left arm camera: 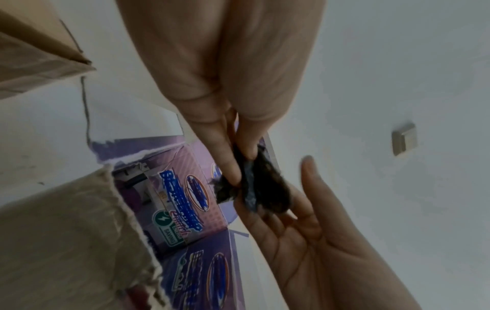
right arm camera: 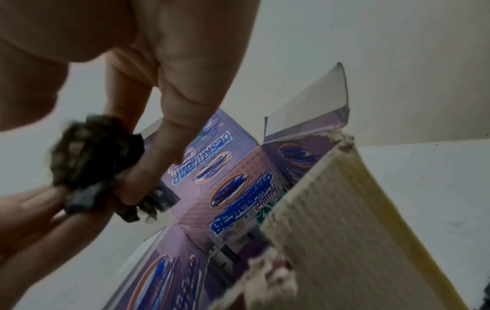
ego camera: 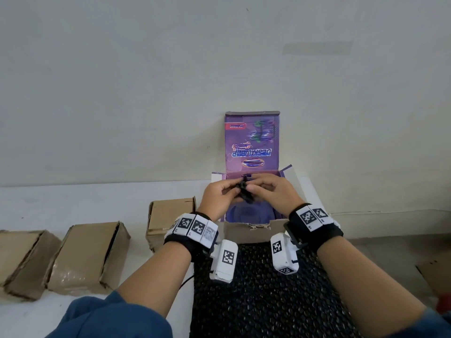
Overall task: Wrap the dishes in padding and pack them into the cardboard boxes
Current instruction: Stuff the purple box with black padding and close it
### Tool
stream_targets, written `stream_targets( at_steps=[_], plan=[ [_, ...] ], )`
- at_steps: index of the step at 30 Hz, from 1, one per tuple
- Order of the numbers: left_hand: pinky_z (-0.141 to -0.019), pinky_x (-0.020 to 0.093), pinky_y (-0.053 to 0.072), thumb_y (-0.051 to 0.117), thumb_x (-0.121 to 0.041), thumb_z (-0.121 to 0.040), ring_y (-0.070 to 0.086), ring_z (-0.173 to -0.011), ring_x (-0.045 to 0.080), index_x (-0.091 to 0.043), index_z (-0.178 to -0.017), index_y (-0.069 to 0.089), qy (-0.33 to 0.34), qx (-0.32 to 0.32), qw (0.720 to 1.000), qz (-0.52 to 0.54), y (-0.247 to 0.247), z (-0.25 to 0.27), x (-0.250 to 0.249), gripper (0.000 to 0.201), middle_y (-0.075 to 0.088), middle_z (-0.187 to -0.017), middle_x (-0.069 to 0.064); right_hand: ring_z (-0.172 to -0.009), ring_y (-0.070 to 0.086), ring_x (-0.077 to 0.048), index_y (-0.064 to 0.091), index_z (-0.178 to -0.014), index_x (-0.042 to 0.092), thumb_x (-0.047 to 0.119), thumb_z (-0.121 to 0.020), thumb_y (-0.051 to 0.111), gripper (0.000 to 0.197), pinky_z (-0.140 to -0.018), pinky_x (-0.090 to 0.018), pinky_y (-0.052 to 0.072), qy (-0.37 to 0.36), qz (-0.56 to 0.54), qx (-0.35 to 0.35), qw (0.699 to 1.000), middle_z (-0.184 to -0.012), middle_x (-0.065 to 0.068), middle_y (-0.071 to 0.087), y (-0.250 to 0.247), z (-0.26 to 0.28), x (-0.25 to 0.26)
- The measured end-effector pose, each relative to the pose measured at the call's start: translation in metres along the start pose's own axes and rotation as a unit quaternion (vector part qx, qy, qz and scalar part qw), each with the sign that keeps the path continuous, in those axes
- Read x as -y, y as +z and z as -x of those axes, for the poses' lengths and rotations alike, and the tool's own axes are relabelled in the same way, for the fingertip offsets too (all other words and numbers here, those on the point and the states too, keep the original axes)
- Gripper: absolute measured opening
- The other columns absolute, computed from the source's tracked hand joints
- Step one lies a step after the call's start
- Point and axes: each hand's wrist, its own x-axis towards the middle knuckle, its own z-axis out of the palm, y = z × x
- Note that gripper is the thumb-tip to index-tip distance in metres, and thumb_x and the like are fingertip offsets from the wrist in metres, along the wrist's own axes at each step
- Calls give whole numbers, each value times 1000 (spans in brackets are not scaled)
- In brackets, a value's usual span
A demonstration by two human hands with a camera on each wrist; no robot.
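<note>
Padding sheet: black bubble wrap at the worktop's near edge, below both wrists
Wad: small dark scrap of padding; likely light, soft, crushable, best pinched at its edges
Fingers: left hand and right hand pinch it
Place: over the open purple box

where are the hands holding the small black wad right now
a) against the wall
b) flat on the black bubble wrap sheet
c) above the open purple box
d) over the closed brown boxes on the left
c: both the left hand and the right hand pinch the black wad over the open purple box, clear of the brown boxes.
</note>
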Motion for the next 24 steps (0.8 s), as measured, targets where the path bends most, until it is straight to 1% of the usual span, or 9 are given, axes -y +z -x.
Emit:
stream_targets(
  at_steps=[4, 9, 13, 15, 17, 19, 21, 22, 24],
  plan=[
    [-79, 17, 55, 46, 8, -93, 62, -97, 16, 1, -126, 54, -17, 36, 998, 49, -3, -3, 2, 35, 63, -106, 6, -112, 58, -13, 70, -107, 4, 3, -86, 63, 22, -98, -23, 46, 5, 52, 49, 997, -121, -6, 63, -10, -8, -2],
    [-63, 17, 56, 54, 12, -87, 66, -67, 3, -3, -98, 61, -7, 6, 1000, 30, -1, -11, 5, 20, 62, -83, 2, -86, 63, -14, 65, -84, 26, -9, -75, 70, 36, -86, -31, 50, -6, 43, 74, 996, -92, 1, 67, -9, -14, -1],
    [-59, 10, 49, 62, 7, -84, 61, -58, -3, -11, -88, 61, 41, -19, 998, -35, -1, -16, 7, 18, 62, -79, 1, -86, 59, -15, 61, -105, 27, 0, -76, 72, 41, -88, -29, 49, -23, 93, 66, 993, -88, 2, 61, -6, -18, -2],
    [-70, 3, 41, 69, -3, -81, 59, -72, -7, -12, -93, 67, 93, -60, 982, -153, -5, -20, 10, 15, 64, -87, -3, -95, 60, -12, 64, -112, 17, 2, -80, 69, 37, -92, -21, 46, -45, 136, 73, 987, -100, 2, 65, -5, -19, -2],
    [-86, 3, 32, 71, -16, -81, 56, -100, 5, -16, -106, 69, 118, -104, 942, -297, -11, -26, 18, 26, 62, -106, 3, -93, 61, -12, 69, -105, 11, 3, -81, 68, 25, -88, -16, 45, -42, 171, 57, 983, -98, 1, 67, -5, -21, -1],
    [-103, 20, 27, 67, -22, -84, 43, -124, 24, -17, -126, 59, 68, -82, 913, -393, -15, -28, 28, 43, 49, -130, 13, -84, 60, -12, 72, -97, 10, 5, -80, 71, 18, -78, -11, 42, -27, 191, 12, 981, -88, 1, 67, -8, -22, -1],
    [-109, 27, 23, 61, -19, -89, 35, -133, 28, -15, -137, 47, 16, -30, 910, -414, -17, -27, 33, 51, 39, -141, 16, -77, 57, -12, 73, -90, 8, 6, -77, 73, 13, -68, -3, 39, -21, 207, -41, 977, -81, 1, 65, -14, -26, -1],
    [-108, 25, 22, 59, -15, -90, 34, -133, 28, -14, -139, 44, 13, -14, 916, -401, -17, -26, 35, 52, 40, -141, 16, -74, 57, -12, 72, -87, 8, 6, -76, 75, 11, -67, -4, 40, -19, 208, -63, 976, -78, 2, 65, -17, -30, -1],
    [-103, 21, 24, 57, -7, -89, 38, -130, 27, -12, -139, 43, 22, 1, 926, -377, -17, -25, 38, 52, 46, -136, 17, -73, 58, -15, 72, -82, 11, 8, -74, 77, 10, -73, -19, 49, -16, 213, -97, 972, -75, 2, 64, -23, -38, -1]
  ],
)
